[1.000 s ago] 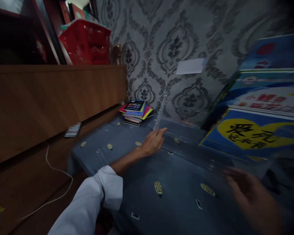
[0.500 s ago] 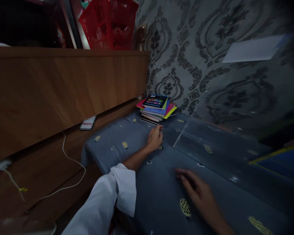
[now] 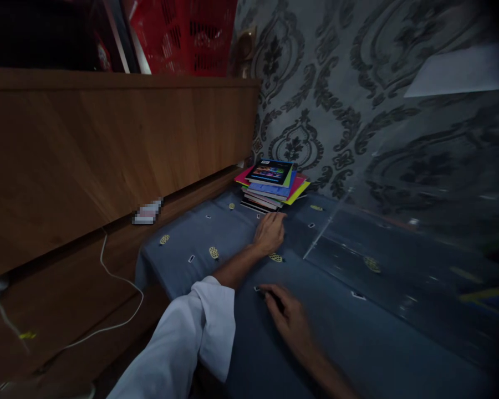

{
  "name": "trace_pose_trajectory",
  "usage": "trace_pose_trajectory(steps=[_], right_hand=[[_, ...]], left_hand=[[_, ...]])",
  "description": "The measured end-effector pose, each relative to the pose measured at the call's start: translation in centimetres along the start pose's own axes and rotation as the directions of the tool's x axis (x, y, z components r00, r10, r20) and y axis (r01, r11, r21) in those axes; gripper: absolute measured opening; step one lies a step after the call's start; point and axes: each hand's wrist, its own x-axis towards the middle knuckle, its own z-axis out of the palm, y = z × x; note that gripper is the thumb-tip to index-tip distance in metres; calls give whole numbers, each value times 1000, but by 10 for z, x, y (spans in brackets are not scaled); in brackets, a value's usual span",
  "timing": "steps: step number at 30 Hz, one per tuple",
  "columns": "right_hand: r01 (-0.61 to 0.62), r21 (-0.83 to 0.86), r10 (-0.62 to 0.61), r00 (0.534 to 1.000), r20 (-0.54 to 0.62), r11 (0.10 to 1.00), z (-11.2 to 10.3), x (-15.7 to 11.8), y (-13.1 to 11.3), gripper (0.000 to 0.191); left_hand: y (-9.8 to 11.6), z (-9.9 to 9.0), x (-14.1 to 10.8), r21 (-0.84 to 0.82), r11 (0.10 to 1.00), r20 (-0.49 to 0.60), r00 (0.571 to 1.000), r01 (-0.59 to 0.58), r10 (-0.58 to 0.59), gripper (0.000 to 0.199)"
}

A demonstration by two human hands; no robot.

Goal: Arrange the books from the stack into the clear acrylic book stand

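Note:
My left hand (image 3: 270,233), in a white sleeve (image 3: 210,327), rests on the blue-grey patterned tablecloth (image 3: 228,233), just in front of a stack of books (image 3: 270,185). Its fingers are loosely bent and reach towards the lowest books; I see nothing in them. The pile is uneven, with a black-covered book on top and pink, blue and yellow edges sticking out below. Nearer to me, my right hand (image 3: 291,321) hovers low over or lies on the cloth. Its thumb and forefinger are apart, with nothing between them.
A wooden cabinet (image 3: 120,144) borders the table on the left, carrying a red plastic basket (image 3: 187,39). A white cable (image 3: 139,282) hangs beside the table. A clear plastic sheet (image 3: 341,255) lies at the right, below the patterned wall (image 3: 311,105).
My right hand has moved left across the cloth, closer to my left forearm. My left hand has stayed close to the books. The view has turned slightly.

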Motion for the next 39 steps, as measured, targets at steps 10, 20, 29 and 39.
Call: trace_pose_trajectory(steps=[10, 20, 29, 39], right_hand=[[11, -20, -11, 999, -41, 1000, 2, -2, -3, 27], [19, -23, -20, 999, -39, 1000, 2, -1, 0, 25], [-1, 37, 2, 999, -32, 999, 1, 0, 1, 25], [-18, 54, 16, 999, 37, 998, -4, 2, -3, 27]], left_hand=[[-8, -23, 65, 247, 969, -21, 1000, 12, -7, 34], [-29, -34, 142, 434, 896, 84, 986, 95, -145, 52], [-28, -35, 156, 548, 836, 261, 952, -8, -162, 49], [-21, -46, 157, 586, 793, 320, 947, -167, -37, 35]])
